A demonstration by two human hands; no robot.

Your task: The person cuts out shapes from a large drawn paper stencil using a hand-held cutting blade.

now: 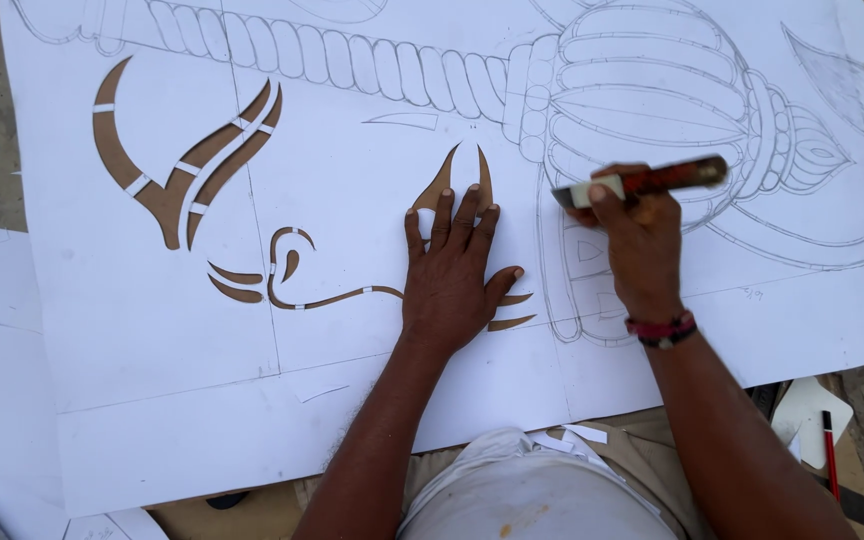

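A red pen [829,440] — lower right — beside loose white paper scraps [572,438].

A large white paper sheet [152,330] with a pencilled ornamental drawing lies flat, brown board showing through curved cut-out shapes [167,190] at its left and centre. The left hand [449,280] presses flat on the sheet, fingers spread, fingertips beside a horn-shaped cut-out [460,178]. The right hand [642,245], a band on its wrist, has its grip closed around a craft knife [642,182] with a reddish-brown handle, blade end pointing left on the drawn lines. A red pen [829,450] lies near right.
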